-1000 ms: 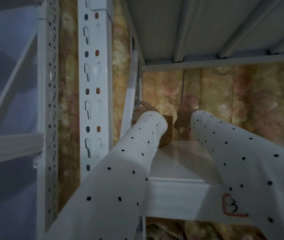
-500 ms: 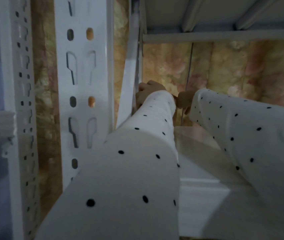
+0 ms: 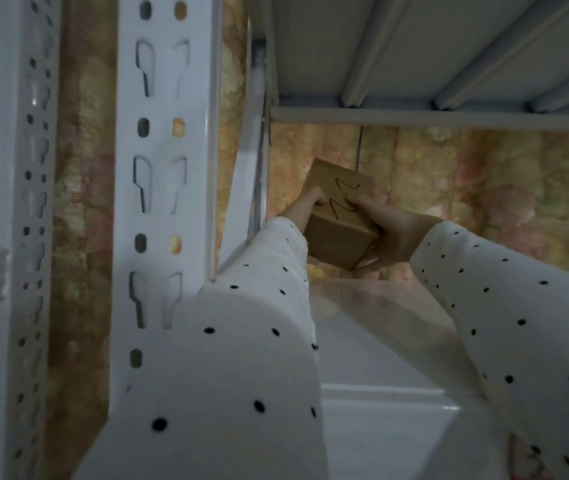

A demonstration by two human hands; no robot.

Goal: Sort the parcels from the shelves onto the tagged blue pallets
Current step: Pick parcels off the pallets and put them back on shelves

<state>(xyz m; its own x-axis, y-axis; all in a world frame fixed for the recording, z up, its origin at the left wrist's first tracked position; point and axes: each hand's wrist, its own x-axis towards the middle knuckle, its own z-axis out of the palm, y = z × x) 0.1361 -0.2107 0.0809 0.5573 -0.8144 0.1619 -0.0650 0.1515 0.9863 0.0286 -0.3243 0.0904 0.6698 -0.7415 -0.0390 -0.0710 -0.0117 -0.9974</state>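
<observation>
A white steel rack fills the view, its slotted upright (image 3: 168, 188) standing at the left and the ribbed underside of the upper shelf (image 3: 449, 46) slanting across the top. Behind the rack runs a wall of yellow-pink insulation (image 3: 505, 188). The white shelf deck (image 3: 380, 341) lies low in the middle, between two white sleeves with black dots, the left sleeve (image 3: 241, 358) much the larger in the picture.

A small brown cardboard parcel (image 3: 340, 216) is held in the air above the back of the deck, clear of it and tilted, one corner toward the camera, with black handwritten marks on its upper face. Half a second ago it was hidden behind the wrists at the back of the shelf; now it is lifted and in plain sight.

The left hand (image 3: 305, 211) grips the parcel's left edge, fingers curled over the top. The right hand (image 3: 385, 233) grips its right side, thumb across the top face and fingers wrapped underneath. Both arms are drawn apart more than before, so more of the deck shows between them.
</observation>
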